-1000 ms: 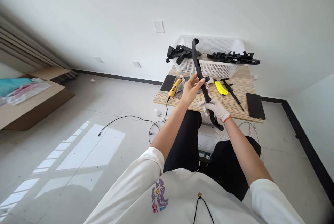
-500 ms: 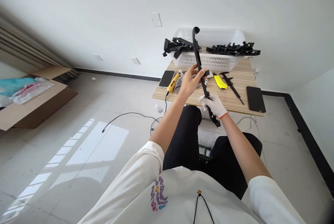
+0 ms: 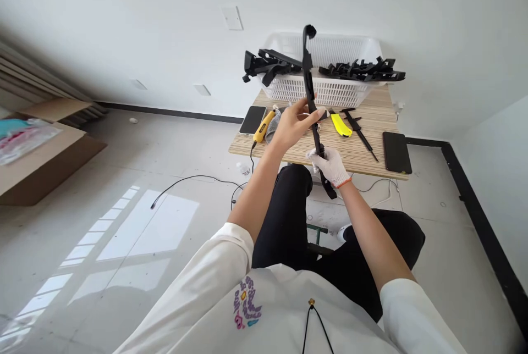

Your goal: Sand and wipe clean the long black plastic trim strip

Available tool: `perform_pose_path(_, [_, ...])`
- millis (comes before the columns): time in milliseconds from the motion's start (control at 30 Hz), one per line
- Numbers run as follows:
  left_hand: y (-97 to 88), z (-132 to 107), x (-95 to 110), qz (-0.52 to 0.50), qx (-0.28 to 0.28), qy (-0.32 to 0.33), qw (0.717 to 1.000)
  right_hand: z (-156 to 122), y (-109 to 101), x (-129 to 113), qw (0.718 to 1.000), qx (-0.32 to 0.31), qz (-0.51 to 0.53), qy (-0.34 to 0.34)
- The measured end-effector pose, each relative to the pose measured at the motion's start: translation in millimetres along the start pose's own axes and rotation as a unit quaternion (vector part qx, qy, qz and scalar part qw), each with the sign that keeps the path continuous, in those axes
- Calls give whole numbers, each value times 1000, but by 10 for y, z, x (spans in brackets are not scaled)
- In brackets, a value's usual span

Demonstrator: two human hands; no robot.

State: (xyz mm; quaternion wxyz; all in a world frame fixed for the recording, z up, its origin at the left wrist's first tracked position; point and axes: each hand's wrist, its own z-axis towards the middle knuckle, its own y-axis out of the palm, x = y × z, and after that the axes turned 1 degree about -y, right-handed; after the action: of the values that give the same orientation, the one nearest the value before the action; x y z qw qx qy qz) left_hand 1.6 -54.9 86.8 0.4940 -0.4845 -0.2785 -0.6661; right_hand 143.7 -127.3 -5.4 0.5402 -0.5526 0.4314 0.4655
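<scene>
A long, narrow black plastic part [image 3: 308, 76] stands almost upright in front of me, its hooked end at the top. My left hand [image 3: 293, 127] is bare and closed round its middle, the thumb across the front. Lower down, my right hand [image 3: 329, 166] in a white knitted glove grips the same part, whose bottom end sticks out below the fingers. Just behind the hands on the small table lie a yellow utility knife [image 3: 341, 125] and a black caliper [image 3: 359, 130]. A yellow corded tool [image 3: 264, 126] rests beside a grey cloth [image 3: 272, 130], left of my bare hand.
A white plastic basket [image 3: 284, 90] at the wall carries black parts in two heaps, left [image 3: 270, 65] and right [image 3: 365, 70]. Phones lie at the table's left [image 3: 253, 120] and right [image 3: 396, 152]. A cardboard box [image 3: 45, 172] is far left; a black cable [image 3: 198, 177] crosses the floor.
The view has shifted, so the table and basket sit slightly further left and higher. Both hands keep hold of the black part, which looks a little more upright.
</scene>
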Motion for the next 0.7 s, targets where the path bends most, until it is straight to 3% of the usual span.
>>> perform_pose_path(233, [-39, 76, -60, -2, -27, -5, 1000, 7, -5, -14, 995, -32, 99, -5])
perform_pose_path(433, [7, 154, -3, -9, -46, -19, 999, -4, -3, -32, 996, -16, 83, -7])
perform_pose_path(700, [2, 202, -14, -39, -28, -54, 997, 2, -15, -125, 994, -17, 98, 34])
